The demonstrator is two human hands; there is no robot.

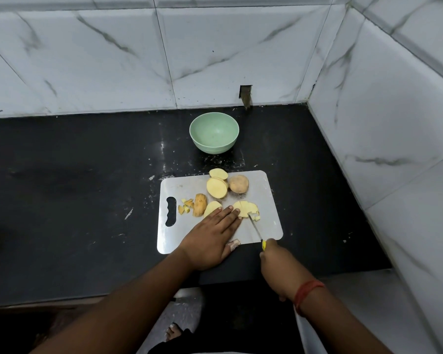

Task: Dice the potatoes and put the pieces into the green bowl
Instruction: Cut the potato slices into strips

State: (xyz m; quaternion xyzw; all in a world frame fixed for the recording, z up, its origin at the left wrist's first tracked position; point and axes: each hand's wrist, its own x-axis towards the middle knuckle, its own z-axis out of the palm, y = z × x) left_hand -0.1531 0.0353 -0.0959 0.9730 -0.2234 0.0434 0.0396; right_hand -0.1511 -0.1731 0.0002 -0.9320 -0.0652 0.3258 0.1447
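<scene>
Steel board: our flat left hand steadies the slice (fingers straight) while our right hand grips the knife.

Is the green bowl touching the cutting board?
Apart. The head view shows a strip of black counter between the green bowl and the cutting board.

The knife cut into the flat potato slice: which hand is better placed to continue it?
Right. The right hand grips the knife, its tip on the scored potato slice. The left hand lies flat, fingertips steadying that slice.
</scene>
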